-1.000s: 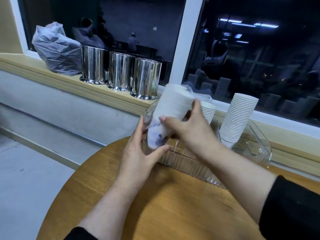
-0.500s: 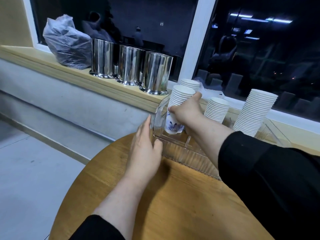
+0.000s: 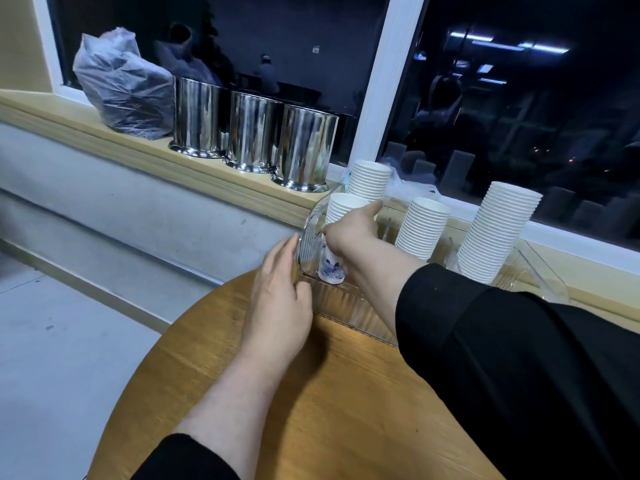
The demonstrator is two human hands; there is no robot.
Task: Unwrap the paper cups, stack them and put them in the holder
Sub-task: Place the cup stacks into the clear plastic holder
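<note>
A clear ribbed plastic holder stands at the far edge of the round wooden table. Its left front slot holds a stack of white paper cups, the bottom cup printed in blue. My right hand grips this stack around its middle. My left hand rests flat with straight fingers against the holder's left corner. Three more stacks stand in the holder: one behind, one in the middle, and a tall leaning one on the right.
Three shiny steel canisters and a tied plastic bag sit on the wooden window sill behind the table. Crumpled clear wrap lies behind the cup stacks. The dark window reflects the room. Grey floor lies to the left.
The stack went from held tilted above the table, with both hands on it, down upright into the holder's left slot. My left hand let go and moved to the holder's corner.
</note>
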